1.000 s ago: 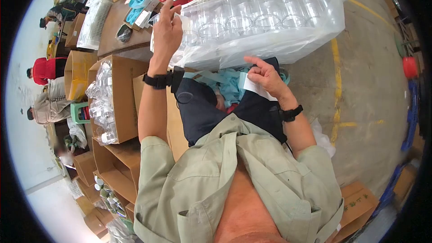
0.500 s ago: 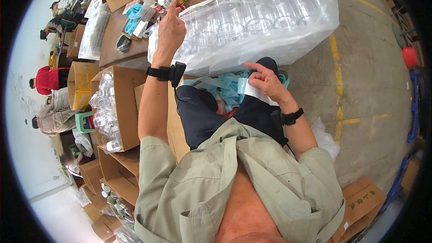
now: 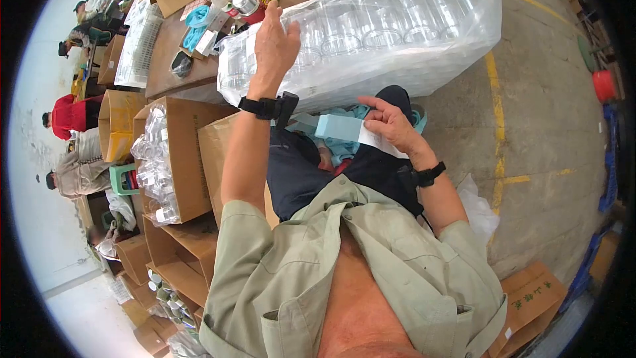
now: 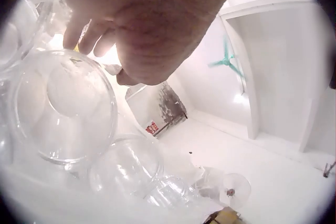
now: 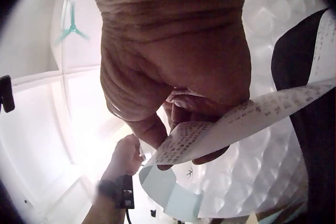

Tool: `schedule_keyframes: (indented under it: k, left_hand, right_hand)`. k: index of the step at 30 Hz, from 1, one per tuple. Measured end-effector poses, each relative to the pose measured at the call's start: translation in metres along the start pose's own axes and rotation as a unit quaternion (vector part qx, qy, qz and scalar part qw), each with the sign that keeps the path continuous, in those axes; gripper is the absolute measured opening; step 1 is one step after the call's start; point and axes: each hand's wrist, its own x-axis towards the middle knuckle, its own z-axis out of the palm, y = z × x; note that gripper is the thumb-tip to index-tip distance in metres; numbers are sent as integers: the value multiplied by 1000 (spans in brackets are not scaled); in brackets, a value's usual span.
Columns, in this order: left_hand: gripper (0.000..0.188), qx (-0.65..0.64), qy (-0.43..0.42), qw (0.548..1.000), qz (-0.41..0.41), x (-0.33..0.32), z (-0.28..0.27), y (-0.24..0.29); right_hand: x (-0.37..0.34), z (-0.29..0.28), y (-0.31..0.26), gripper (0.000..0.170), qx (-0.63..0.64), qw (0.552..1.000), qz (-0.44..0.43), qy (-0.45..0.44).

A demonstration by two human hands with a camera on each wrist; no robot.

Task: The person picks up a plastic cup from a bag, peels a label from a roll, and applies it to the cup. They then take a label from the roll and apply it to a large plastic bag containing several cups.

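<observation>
My right hand pinches a strip of printed labels between thumb and fingers, above the right thigh. The strip's white part carries small dark print; its bare light blue end sticks out to the left. My left hand is over the near left end of a row of clear plastic jars, its fingers fairly straight and the thumb apart. In the left wrist view, the fingers hang beside a round jar rim. A small pale spot shows at the left thumb, its kind unclear.
A clear plastic bag wraps the jars. Crumpled light blue strips lie between the knees. On the left stands a cardboard box of clear bottles. A brown table with small items is beyond it; people work at far left.
My left hand has moved right along the jars, its fingers straightening. More of the light blue strip now extends left from my right hand, which has stayed nearly in place.
</observation>
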Motion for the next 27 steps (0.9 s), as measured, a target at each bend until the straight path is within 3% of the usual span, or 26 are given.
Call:
schedule_keyframes:
  k: [6, 10, 13, 19, 22, 27]
  left_hand:
    - [87, -5, 70, 995, 70, -31, 2, 18]
    - [83, -46, 89, 994, 38, -53, 3, 15]
    - [81, -34, 17, 999, 0, -60, 0, 17]
    - [78, -71, 63, 995, -12, -58, 2, 17]
    - [71, -56, 1, 998, -35, -54, -9, 21]
    - [62, 8, -6, 999, 37, -55, -6, 18]
  right_hand:
    - [0, 3, 4, 60, -1, 1000, 9, -1]
    - [3, 5, 6, 58, -12, 1000, 16, -6]
    - [5, 8, 8, 57, 3, 1000, 24, -16]
    - [5, 11, 6, 57, -5, 999, 28, -18]
    - [3, 14, -1, 57, -36, 999, 27, -14]
    - [4, 14, 2, 56, -36, 999, 26, -18]
